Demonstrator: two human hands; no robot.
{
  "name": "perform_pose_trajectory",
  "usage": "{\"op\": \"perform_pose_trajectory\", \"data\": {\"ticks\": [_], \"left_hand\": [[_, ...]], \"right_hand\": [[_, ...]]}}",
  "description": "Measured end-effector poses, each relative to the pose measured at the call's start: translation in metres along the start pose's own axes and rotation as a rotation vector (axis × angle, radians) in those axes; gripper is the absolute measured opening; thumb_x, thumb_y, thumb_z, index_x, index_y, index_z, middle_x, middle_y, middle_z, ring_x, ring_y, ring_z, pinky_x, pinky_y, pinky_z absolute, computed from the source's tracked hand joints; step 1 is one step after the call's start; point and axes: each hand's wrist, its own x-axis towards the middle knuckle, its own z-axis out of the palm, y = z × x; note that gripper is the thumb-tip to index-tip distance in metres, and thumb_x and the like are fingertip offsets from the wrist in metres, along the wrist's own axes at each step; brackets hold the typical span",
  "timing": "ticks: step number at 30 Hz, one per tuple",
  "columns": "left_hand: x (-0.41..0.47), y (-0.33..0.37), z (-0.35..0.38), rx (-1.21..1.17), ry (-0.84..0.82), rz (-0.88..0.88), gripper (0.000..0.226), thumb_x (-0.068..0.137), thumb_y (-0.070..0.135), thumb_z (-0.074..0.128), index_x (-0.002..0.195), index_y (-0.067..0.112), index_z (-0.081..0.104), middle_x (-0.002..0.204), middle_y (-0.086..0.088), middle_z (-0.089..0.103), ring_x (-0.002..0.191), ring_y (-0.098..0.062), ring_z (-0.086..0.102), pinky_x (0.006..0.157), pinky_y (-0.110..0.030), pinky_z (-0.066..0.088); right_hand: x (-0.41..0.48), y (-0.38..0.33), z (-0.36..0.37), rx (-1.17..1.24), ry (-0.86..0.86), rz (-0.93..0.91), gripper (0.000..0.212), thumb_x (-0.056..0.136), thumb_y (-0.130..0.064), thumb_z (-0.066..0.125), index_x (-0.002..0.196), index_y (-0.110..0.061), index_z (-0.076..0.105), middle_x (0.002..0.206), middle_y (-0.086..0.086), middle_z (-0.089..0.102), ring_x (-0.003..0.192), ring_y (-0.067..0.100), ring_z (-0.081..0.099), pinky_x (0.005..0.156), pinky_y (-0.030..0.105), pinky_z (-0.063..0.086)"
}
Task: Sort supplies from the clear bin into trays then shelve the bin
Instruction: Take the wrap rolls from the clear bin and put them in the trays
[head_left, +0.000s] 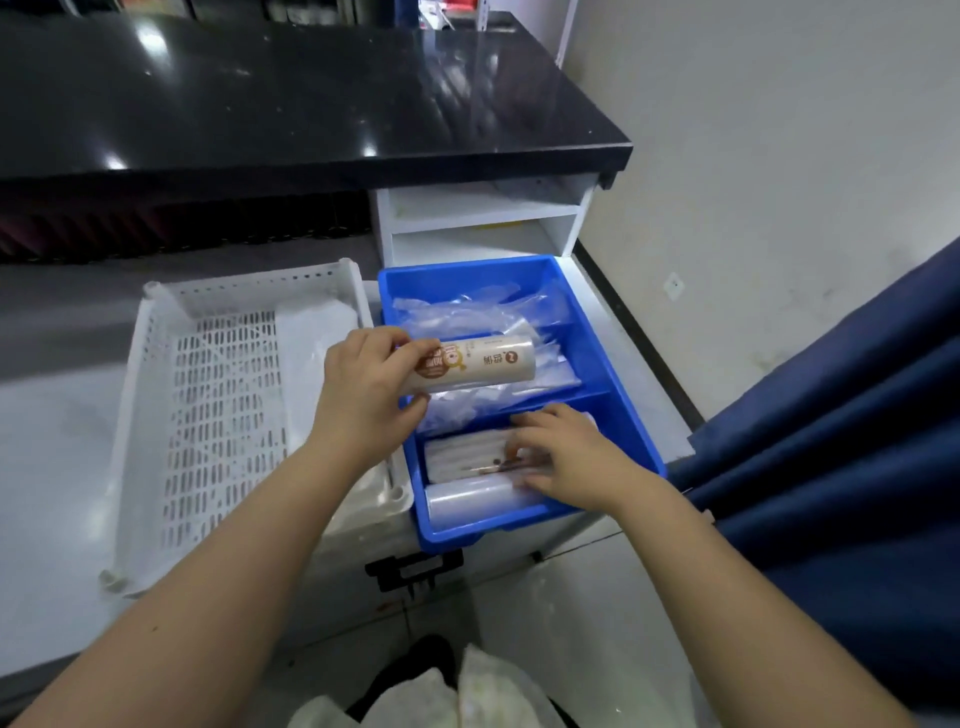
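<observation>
My left hand (363, 384) grips a cream-coloured labelled roll (483, 364) by its left end, held level above the middle of the blue divided tray (631, 421). My right hand (566, 457) rests flat, fingers spread, on white wrapped packs (462, 454) in the tray's near compartment. A clear plastic-wrapped roll (467, 499) lies at the front of that compartment. The far compartments hold clear plastic bags (467, 312). A white perforated tray (218, 415) sits to the left, with a white plastic bag (322, 338) along its right side.
Both trays sit on a white chest with a black latch (415, 569). A black glossy counter (311, 104) runs behind, with a white open shelf unit (478, 223) under its right end. Dark blue fabric (857, 441) hangs at the right. White bags (467, 691) lie at the bottom.
</observation>
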Motion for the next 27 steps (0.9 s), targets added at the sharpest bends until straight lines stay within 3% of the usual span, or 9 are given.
{"op": "perform_pose_trajectory", "data": {"ticks": [3,6,10,14,18,23,27], "left_hand": [[0.009,-0.001,0.007,-0.002,-0.014,0.004,0.055,0.065,0.016,0.081,0.117,0.015,0.065,0.109,-0.009,0.061,0.099,-0.033,0.053,0.081,-0.044,0.04],[0.013,0.001,0.011,0.023,-0.007,-0.025,0.054,0.065,0.017,0.081,0.117,0.015,0.064,0.109,-0.009,0.061,0.1,-0.032,0.053,0.083,-0.045,0.04],[0.007,0.007,0.011,0.063,0.018,-0.093,0.054,0.065,0.018,0.08,0.117,0.015,0.065,0.109,-0.009,0.061,0.099,-0.032,0.053,0.081,-0.046,0.041],[-0.005,0.019,0.007,0.101,0.063,-0.171,0.053,0.065,0.016,0.079,0.116,0.015,0.066,0.108,-0.01,0.061,0.097,-0.033,0.053,0.08,-0.046,0.041],[-0.012,0.033,-0.002,0.152,0.124,-0.235,0.051,0.065,0.015,0.077,0.115,0.015,0.066,0.106,-0.01,0.061,0.096,-0.034,0.053,0.079,-0.046,0.04],[-0.022,0.051,-0.013,0.206,0.15,-0.293,0.05,0.068,0.017,0.075,0.117,0.016,0.066,0.107,-0.01,0.06,0.097,-0.034,0.051,0.082,-0.046,0.04],[-0.029,0.069,-0.013,0.19,0.104,-0.346,0.052,0.066,0.016,0.077,0.117,0.019,0.066,0.106,-0.009,0.061,0.097,-0.034,0.05,0.08,-0.044,0.04]], "right_hand": [[0.001,-0.002,-0.001,-0.066,-0.096,-0.028,0.044,0.077,-0.054,0.067,0.117,-0.036,0.062,0.143,-0.011,0.04,0.127,0.016,0.031,0.108,0.039,0.028],[0.004,-0.003,-0.002,-0.075,-0.117,-0.035,0.049,0.075,-0.054,0.069,0.12,-0.038,0.059,0.141,-0.009,0.038,0.126,0.017,0.029,0.107,0.037,0.025],[0.012,-0.006,0.003,-0.251,-0.122,-0.081,0.046,0.078,-0.051,0.065,0.122,-0.038,0.057,0.136,0.003,0.033,0.121,0.028,0.03,0.105,0.046,0.028],[0.016,-0.006,0.003,-0.296,-0.163,-0.113,0.046,0.079,-0.048,0.066,0.121,-0.031,0.059,0.132,0.007,0.033,0.118,0.032,0.031,0.101,0.047,0.03],[0.01,0.002,-0.001,-0.149,-0.146,-0.131,0.041,0.081,-0.032,0.067,0.12,-0.022,0.057,0.133,0.005,0.038,0.118,0.028,0.036,0.1,0.043,0.037],[-0.022,0.013,-0.018,0.265,-0.114,-0.06,0.036,0.087,-0.033,0.061,0.114,-0.043,0.04,0.114,-0.006,0.05,0.091,0.014,0.053,0.073,0.038,0.052],[-0.043,0.024,-0.052,0.301,0.118,-0.078,0.043,0.087,-0.023,0.065,0.115,-0.043,0.039,0.12,-0.002,0.046,0.104,0.021,0.05,0.09,0.039,0.045]]}}
